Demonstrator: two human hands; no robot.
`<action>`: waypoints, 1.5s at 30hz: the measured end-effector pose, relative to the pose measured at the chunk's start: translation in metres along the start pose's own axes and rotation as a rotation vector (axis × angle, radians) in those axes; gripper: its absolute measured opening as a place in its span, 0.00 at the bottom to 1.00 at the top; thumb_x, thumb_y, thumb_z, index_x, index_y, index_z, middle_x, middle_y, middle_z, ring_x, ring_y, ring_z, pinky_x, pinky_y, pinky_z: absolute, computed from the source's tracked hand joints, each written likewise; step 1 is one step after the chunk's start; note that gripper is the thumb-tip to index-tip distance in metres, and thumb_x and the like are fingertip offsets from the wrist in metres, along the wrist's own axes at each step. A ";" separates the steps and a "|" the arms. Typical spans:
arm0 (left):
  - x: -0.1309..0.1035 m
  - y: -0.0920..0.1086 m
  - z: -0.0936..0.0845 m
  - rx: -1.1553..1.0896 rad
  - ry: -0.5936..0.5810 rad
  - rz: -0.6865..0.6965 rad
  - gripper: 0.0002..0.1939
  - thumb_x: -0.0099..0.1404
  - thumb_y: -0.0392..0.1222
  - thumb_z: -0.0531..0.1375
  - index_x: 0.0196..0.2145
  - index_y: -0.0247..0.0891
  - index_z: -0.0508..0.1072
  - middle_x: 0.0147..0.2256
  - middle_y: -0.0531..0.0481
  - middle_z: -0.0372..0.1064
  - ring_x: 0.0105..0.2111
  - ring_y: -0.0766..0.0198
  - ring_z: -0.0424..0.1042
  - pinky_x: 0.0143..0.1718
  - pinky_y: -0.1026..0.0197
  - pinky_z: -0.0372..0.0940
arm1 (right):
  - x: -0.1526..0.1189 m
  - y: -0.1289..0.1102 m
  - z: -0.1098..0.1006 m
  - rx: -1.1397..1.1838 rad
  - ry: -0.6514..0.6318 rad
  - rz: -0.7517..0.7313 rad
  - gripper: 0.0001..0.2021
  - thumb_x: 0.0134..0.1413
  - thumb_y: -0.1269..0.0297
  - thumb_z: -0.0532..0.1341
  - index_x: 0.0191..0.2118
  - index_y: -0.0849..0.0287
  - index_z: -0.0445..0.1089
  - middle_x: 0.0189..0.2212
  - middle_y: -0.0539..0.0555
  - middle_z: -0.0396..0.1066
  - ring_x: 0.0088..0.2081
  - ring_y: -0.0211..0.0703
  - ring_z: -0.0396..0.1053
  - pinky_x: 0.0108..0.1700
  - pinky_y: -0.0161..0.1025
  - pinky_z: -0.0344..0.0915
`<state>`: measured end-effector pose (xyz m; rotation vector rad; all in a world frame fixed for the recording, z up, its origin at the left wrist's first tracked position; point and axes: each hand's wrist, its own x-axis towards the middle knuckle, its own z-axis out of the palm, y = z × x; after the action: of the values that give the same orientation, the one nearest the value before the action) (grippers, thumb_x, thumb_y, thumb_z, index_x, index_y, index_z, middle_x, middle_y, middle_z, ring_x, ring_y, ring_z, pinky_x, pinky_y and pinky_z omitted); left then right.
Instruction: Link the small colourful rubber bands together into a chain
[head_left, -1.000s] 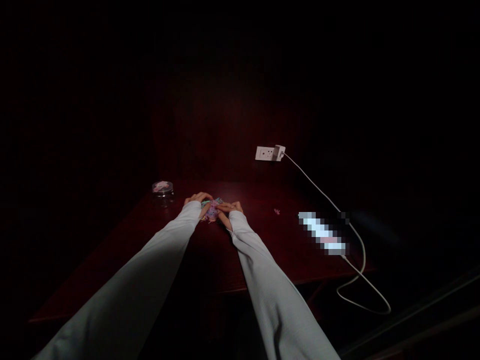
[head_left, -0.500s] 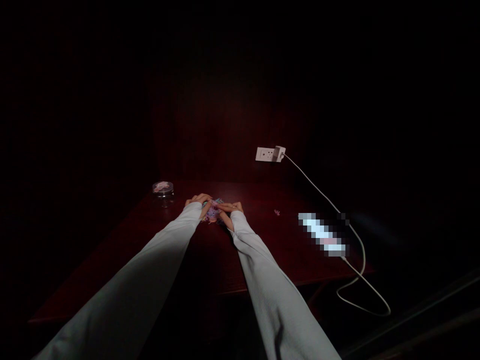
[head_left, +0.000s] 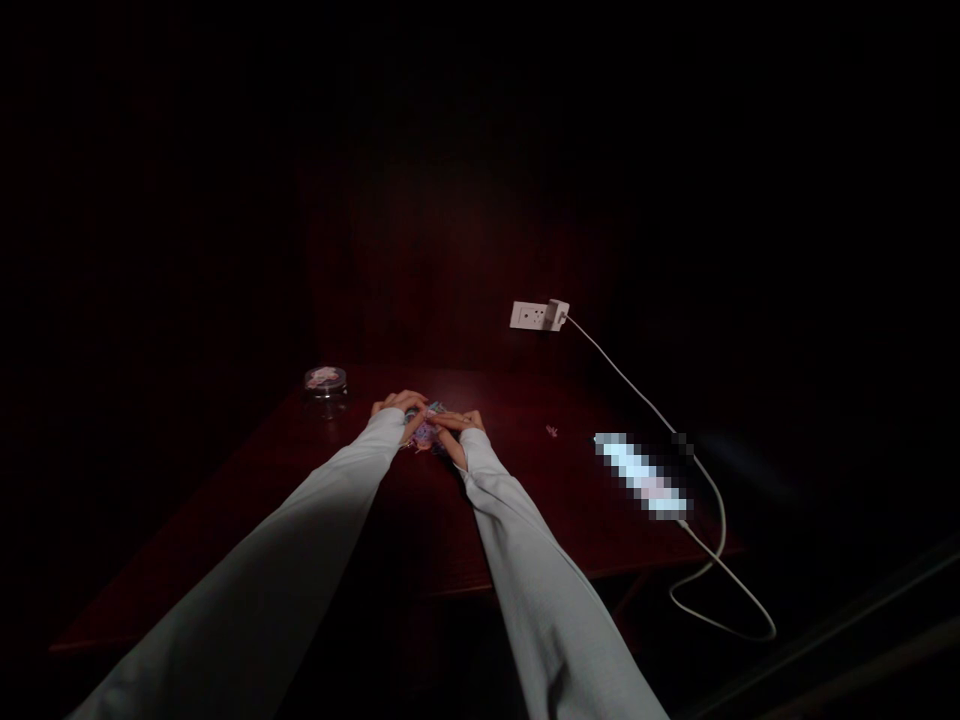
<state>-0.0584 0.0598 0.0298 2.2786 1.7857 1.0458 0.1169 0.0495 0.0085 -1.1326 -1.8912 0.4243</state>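
A small heap of tangled pastel pieces (head_left: 426, 436), lilac, pink and teal, lies on the dark red table. What each piece is remains too small to make out. My left hand (head_left: 397, 402) is at the heap's left side, fingers bent over it, with the thumb and forefinger closing on its pieces. From the right, my right hand (head_left: 461, 428) reaches in, its forefinger and thumb tips drawn close together at the middle of the heap. The fingertips of both hands nearly meet there and partly cover the pieces.
A clear round jar (head_left: 325, 384) with a patterned lid stands at the left. One loose pink piece (head_left: 552, 431) lies to the right. Beyond it is a lit, blurred-out phone (head_left: 641, 475), its white cable (head_left: 630, 376) running to a charger in the wall socket (head_left: 529, 316).
The whole view has shifted slightly, with the socket and table sitting a little lower. My fingers have moved only a little within the heap.
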 end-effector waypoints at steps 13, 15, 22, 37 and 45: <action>0.001 -0.005 0.003 0.050 0.014 0.011 0.10 0.71 0.42 0.57 0.38 0.43 0.79 0.54 0.51 0.78 0.53 0.55 0.71 0.53 0.51 0.54 | -0.005 -0.003 -0.013 -0.134 -0.014 0.054 0.12 0.67 0.62 0.60 0.40 0.49 0.83 0.44 0.51 0.81 0.48 0.48 0.62 0.54 0.43 0.58; 0.000 -0.002 0.001 0.065 0.006 0.019 0.10 0.72 0.43 0.57 0.39 0.44 0.79 0.54 0.52 0.78 0.52 0.55 0.71 0.52 0.50 0.53 | -0.006 -0.004 -0.014 -0.126 -0.008 0.058 0.12 0.67 0.63 0.60 0.39 0.50 0.83 0.43 0.51 0.80 0.48 0.47 0.62 0.54 0.43 0.58; -0.003 0.000 -0.003 0.072 -0.047 0.050 0.09 0.71 0.45 0.59 0.38 0.46 0.80 0.52 0.53 0.78 0.51 0.54 0.68 0.51 0.48 0.50 | -0.004 -0.008 -0.013 -0.115 0.021 0.106 0.11 0.64 0.65 0.61 0.37 0.50 0.83 0.41 0.52 0.80 0.48 0.49 0.61 0.54 0.43 0.58; -0.001 -0.007 -0.001 0.037 -0.004 0.076 0.05 0.67 0.43 0.66 0.33 0.47 0.83 0.55 0.53 0.77 0.52 0.52 0.68 0.50 0.48 0.51 | -0.005 -0.008 -0.013 -0.119 0.022 0.100 0.11 0.65 0.64 0.60 0.38 0.50 0.83 0.41 0.52 0.79 0.47 0.48 0.61 0.53 0.42 0.58; 0.001 -0.008 0.001 -0.029 0.091 0.125 0.08 0.69 0.44 0.62 0.35 0.46 0.81 0.52 0.51 0.79 0.50 0.52 0.69 0.49 0.47 0.55 | -0.005 -0.010 -0.015 -0.154 0.022 0.115 0.11 0.65 0.63 0.61 0.38 0.49 0.83 0.42 0.51 0.80 0.48 0.48 0.62 0.54 0.43 0.58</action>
<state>-0.0649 0.0639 0.0261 2.3884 1.6657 1.2055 0.1244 0.0381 0.0215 -1.3478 -1.8711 0.3321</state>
